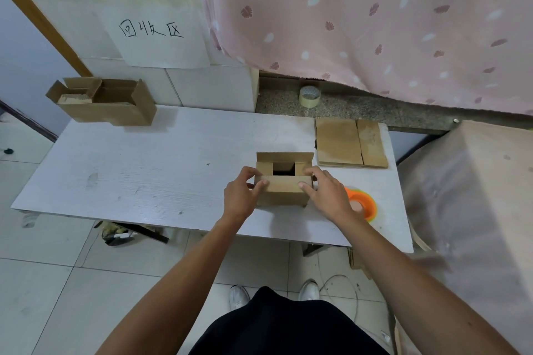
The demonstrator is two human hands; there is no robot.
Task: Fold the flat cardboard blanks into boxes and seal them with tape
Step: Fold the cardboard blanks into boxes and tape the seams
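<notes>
A small brown cardboard box (284,190) stands on the white table (144,170) with its top half folded. Its two short side flaps lie inward, the near long flap is bent down over them and the far flap stands up. My left hand (242,194) grips the box's left end, thumb on the near flap. My right hand (326,193) grips the right end the same way. An orange tape dispenser (363,203) lies just right of my right hand. A stack of flat cardboard blanks (350,143) lies behind it.
An open cardboard box (106,102) holding smaller pieces sits at the table's back left corner. A roll of clear tape (310,96) stands on the stone ledge behind. White blocks with a handwritten sign and a pink curtain close off the back.
</notes>
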